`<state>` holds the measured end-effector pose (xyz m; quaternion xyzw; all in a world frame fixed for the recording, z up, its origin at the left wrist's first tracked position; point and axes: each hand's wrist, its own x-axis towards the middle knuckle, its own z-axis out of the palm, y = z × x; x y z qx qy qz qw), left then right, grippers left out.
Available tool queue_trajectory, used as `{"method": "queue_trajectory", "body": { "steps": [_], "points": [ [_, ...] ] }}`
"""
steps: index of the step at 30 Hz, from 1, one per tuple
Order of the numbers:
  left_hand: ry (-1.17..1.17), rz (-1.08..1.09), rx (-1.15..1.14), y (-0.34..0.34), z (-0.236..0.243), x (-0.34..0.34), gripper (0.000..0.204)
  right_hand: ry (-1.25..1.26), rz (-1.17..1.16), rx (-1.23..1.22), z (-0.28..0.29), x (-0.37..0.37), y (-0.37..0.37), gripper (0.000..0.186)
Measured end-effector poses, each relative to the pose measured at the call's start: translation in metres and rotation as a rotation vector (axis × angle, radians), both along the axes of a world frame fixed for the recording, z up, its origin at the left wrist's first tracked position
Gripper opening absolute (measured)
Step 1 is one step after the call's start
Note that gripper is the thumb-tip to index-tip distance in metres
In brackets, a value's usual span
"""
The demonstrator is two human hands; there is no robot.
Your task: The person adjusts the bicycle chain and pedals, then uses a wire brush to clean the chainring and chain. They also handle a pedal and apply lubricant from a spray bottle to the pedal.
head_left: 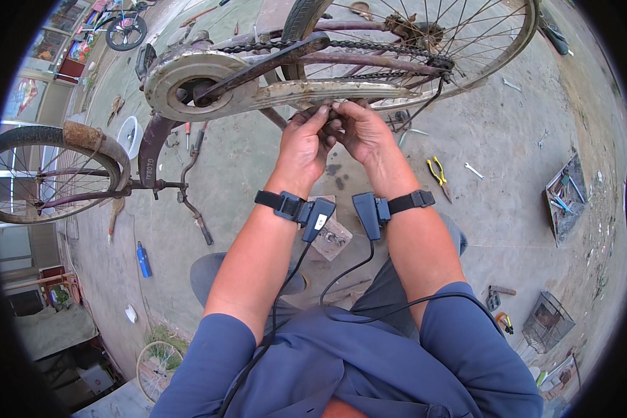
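A worn purple bicycle [150, 157] stands across the far side, with its cream chain guard [285, 96] facing me. Along the guard runs a dark crank arm [265, 66], and above that the rusty chain [369, 47]. My left hand [308, 136] is closed just under the guard's lower edge, thumb and fingertips pinched. My right hand [364, 131] meets it there, its fingers curled in a pinch as well. The fingertips of both hands are blackened and almost touch. Whatever sits between them is too small and hidden to make out.
Yellow-handled pliers [439, 178] and a wrench [474, 171] lie right of my hands. Farther right is a metal tool tray [566, 198]. A stone block [331, 240] sits between my knees. On the left are a blue bottle [143, 259] and a white bowl [129, 137].
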<state>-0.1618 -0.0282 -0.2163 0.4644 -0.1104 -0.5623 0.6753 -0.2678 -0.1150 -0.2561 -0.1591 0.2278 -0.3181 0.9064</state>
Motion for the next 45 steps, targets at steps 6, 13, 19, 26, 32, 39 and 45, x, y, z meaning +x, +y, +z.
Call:
{"method": "queue_trajectory", "body": {
  "steps": [6,13,19,26,32,39,45],
  "points": [
    [-0.039,-0.033,-0.012,-0.002,0.000,0.001,0.016,0.019,-0.038,0.005,-0.003,0.000,-0.003,0.045],
    [-0.183,0.052,0.118,0.011,0.001,0.013,0.021,0.054,-0.084,0.007,0.005,0.002,0.001,0.042],
    [-0.224,0.258,0.000,0.015,0.008,0.039,0.025,0.147,-0.050,-0.058,0.008,0.001,0.002,0.028],
    [-0.088,0.189,-0.150,0.012,0.006,0.046,0.031,0.116,-0.058,-0.066,0.012,-0.002,0.004,0.029],
    [-0.139,0.170,-0.173,0.010,-0.003,0.051,0.033,0.167,-0.098,-0.023,0.006,-0.009,0.005,0.029],
    [-0.189,0.161,-0.166,0.009,-0.008,0.057,0.035,0.189,-0.325,0.051,-0.016,-0.047,-0.017,0.016],
    [-0.200,0.177,-0.176,0.007,-0.006,0.056,0.036,0.215,-0.479,0.093,-0.032,-0.069,-0.046,0.011]
  ]
}}
